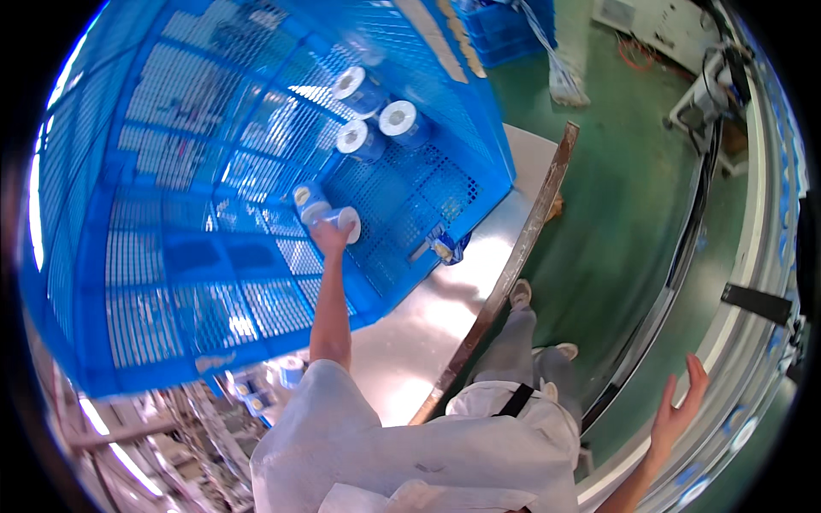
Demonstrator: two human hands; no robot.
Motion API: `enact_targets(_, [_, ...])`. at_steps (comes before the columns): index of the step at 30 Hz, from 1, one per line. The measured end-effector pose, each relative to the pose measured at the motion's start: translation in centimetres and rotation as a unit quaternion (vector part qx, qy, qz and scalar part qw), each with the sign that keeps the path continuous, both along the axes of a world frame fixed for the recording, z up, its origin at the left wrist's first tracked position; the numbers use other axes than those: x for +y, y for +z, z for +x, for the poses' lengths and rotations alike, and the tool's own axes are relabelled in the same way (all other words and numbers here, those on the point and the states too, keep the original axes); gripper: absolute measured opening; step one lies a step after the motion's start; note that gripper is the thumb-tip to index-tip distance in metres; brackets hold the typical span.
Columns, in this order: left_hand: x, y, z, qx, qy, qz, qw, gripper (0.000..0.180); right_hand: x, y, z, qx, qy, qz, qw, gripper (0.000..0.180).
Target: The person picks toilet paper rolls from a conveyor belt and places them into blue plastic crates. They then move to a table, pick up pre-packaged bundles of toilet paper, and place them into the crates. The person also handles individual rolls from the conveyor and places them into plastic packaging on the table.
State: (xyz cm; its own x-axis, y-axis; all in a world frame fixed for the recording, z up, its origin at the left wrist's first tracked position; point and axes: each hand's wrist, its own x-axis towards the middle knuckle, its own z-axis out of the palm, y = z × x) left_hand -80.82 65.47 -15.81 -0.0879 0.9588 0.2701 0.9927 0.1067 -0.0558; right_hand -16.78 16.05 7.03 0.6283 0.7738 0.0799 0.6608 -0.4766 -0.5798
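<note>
- Left hand (332, 236) grips a blue roll (344, 221) inside the blue crate (171, 256), beside another roll (310, 203).
- Three rolls (376, 115) lie farther in.
- Right hand (680, 410) hangs open, empty, near right.

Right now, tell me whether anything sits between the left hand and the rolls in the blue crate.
Nothing visible. The left hand already grips two blue rolls inside the blue crate; three more rolls lie beyond, unobstructed.
</note>
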Motion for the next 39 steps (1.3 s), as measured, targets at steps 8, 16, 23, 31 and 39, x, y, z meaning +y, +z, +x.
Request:
enact_targets(8, [1.6, 1.3, 3.3, -0.241, -0.084, -0.213, 0.943, 0.095, 15.4, -4.4, -13.6, 0.139, 0.181, -0.028, 0.973, 0.065])
enact_targets(16, [-12.7, 17.5, 28.6, -0.385, -0.326, -0.393, 0.769, 0.089, 26.6, -5.0, -19.5, 0.076, 0.25, 0.023, 0.965, 0.102])
enact_targets(23, [5.6, 3.2, 8.4, -0.331, -0.081, 0.034, 0.939, 0.07, 22.0, -4.9, -16.8, 0.208, 0.113, -0.007, 0.972, 0.096])
enact_targets(31, [14.3, -4.9, -6.4, -0.066, 0.056, -0.153, 0.984, 0.113, 12.3, -4.8, -16.4, 0.268, 0.016, -0.004, 0.963, 0.1])
enact_targets(39, [9.6, -8.3, -3.6, -0.156, -0.242, -0.216, 0.933, 0.084, 5.9, -0.4, -8.4, 0.078, -0.062, -0.013, 0.995, 0.101])
